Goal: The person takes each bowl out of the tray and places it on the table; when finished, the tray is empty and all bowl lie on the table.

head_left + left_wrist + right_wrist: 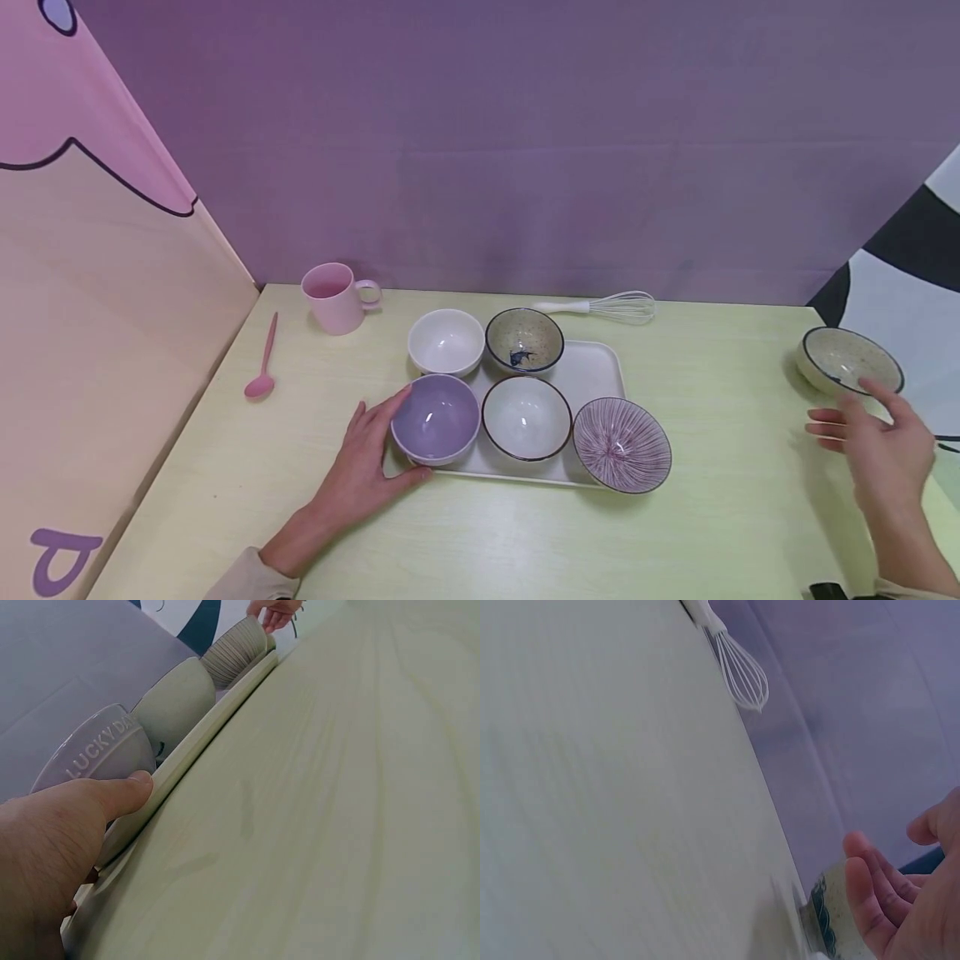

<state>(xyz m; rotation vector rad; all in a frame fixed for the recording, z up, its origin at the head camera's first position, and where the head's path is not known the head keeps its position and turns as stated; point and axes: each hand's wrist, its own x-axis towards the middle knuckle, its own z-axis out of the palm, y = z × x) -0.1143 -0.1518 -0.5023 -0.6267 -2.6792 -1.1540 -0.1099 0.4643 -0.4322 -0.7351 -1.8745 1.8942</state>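
Worktop (720, 383): beneath
Left fingers (388, 409): extended against lilac bowl (441, 417)
Right fingers (862, 886): spread beside speckled bowl (843, 354)
Tip risk: nudged rim

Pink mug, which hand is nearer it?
Left. The left hand is at the purple bowl, in front of the mug; the right hand is far right, by the rightmost bowl.

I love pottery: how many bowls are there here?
6: white bowl and speckled bowl behind; purple bowl, brown-rimmed bowl and striped bowl in front; second speckled bowl far right, by the right hand. Nested ones would be hidden.
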